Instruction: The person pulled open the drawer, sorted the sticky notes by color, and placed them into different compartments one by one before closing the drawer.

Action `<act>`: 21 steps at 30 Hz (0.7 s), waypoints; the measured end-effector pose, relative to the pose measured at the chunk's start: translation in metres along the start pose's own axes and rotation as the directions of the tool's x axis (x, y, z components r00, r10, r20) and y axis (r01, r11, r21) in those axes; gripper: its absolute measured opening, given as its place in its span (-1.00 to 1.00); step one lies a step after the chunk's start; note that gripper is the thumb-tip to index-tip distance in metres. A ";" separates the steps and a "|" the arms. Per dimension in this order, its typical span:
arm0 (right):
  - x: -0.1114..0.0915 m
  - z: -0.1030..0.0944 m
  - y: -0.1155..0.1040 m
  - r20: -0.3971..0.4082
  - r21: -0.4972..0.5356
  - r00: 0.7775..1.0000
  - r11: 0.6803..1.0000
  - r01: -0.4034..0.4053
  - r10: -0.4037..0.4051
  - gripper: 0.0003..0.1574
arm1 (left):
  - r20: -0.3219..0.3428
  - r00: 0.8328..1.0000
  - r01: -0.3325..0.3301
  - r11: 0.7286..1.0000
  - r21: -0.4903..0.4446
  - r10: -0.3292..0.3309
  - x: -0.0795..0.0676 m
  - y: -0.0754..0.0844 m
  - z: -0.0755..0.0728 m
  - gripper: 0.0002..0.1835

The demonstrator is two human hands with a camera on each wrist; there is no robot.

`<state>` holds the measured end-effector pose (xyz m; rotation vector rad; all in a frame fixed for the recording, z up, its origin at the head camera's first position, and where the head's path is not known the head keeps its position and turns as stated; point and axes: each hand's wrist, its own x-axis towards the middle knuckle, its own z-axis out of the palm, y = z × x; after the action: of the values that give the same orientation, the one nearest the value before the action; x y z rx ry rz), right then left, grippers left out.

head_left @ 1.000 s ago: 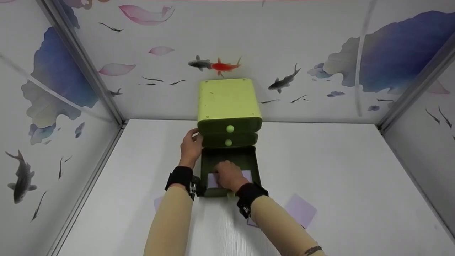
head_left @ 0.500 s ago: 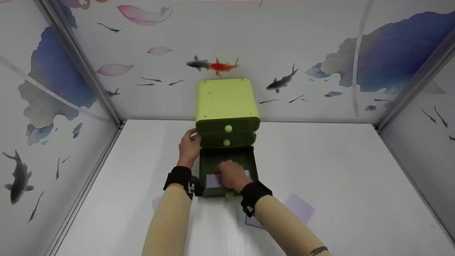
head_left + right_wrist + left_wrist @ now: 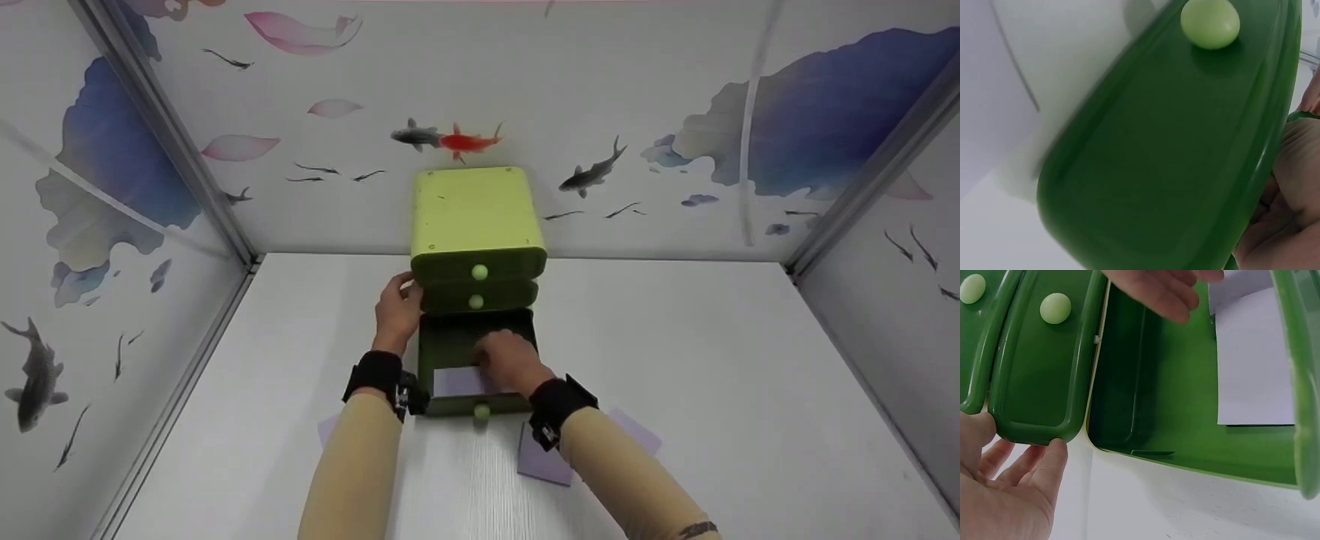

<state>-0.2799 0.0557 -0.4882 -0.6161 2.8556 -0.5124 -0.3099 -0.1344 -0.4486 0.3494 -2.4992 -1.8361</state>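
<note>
A lime-green cabinet has its bottom drawer pulled out, while the two dark green drawer fronts above are closed. My left hand touches the cabinet's left side, its fingertips along the end of the middle drawer front in the left wrist view. Inside the pulled-out drawer lies lilac paper, with a second lilac piece overlapping it. Over the right part of this paper is my right hand, its fingers extended in the left wrist view. The paper partly hides beneath that hand.
More lilac pieces lie on the white table: a square before the drawer, another behind my right forearm, and one by my left forearm. Patterned walls enclose the back and sides.
My right hand has shifted right inside the drawer, uncovering more of the lilac paper and the drawer's knob. More of the square on the table shows. My left hand stays at the cabinet's side.
</note>
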 end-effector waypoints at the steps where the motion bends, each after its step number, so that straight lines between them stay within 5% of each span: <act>1: -0.001 -0.001 0.002 -0.006 -0.001 1.000 1.000 0.005 -0.005 -0.76 | -0.002 1.000 0.000 1.000 0.002 0.000 0.000 0.000 0.000 -0.55; 12: -0.016 -0.021 0.019 -0.050 0.017 0.997 0.999 0.051 -0.050 -0.62 | 0.016 1.000 0.005 1.000 0.012 -0.005 0.001 0.000 0.001 -0.53; 21: -0.028 -0.042 0.035 -0.094 0.057 0.994 0.996 0.069 -0.064 -0.73 | 0.019 1.000 0.000 1.000 0.004 0.000 0.000 0.000 -0.001 -0.53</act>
<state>-0.2781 0.1099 -0.4597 -0.6963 2.9016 -0.6517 -0.3095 -0.1351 -0.4482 0.3333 -2.5160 -1.8429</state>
